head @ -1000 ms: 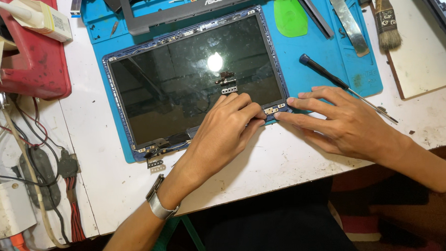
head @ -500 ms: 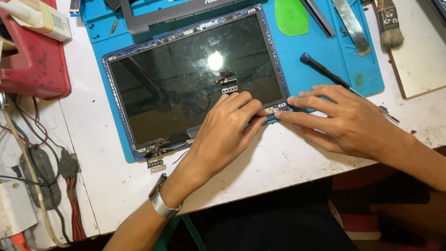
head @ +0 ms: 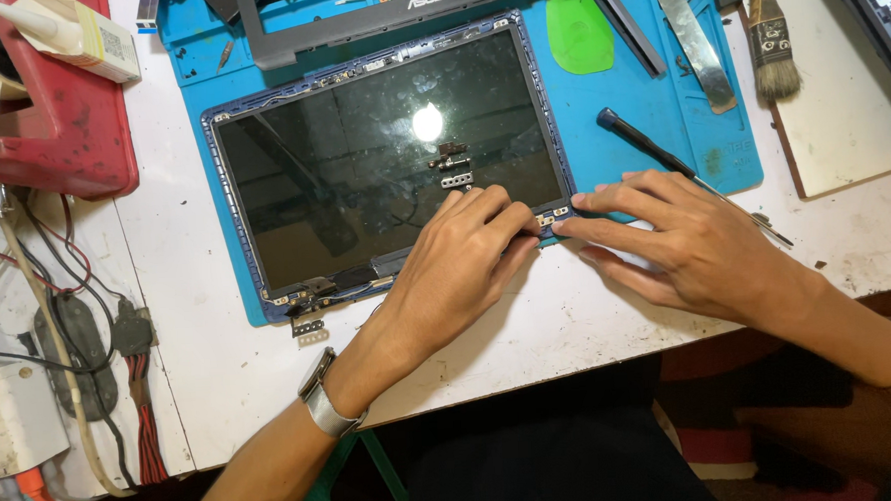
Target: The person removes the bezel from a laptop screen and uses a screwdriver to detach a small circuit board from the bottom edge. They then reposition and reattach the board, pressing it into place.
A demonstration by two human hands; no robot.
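A laptop screen panel point(head: 361, 154) with a dark glass face and blue rim lies on a blue work mat point(head: 650, 121). My left hand point(head: 461, 270) rests at the panel's lower right corner, fingertips pressed on the bottom edge beside a small metal hinge point(head: 546, 217). My right hand point(head: 685, 240) lies flat just right of that corner, its fingertips touching the hinge area. Neither hand holds a tool. Two loose metal hinge pieces point(head: 452, 162) sit on the glass above my left hand.
A black screwdriver point(head: 651, 146) lies on the mat above my right hand. A grey screen bezel point(head: 395, 17), green pry pick point(head: 578, 32), metal spudger point(head: 695, 41) and brush point(head: 769, 36) lie at the back. A red box point(head: 60, 127) and cables point(head: 58, 328) fill the left.
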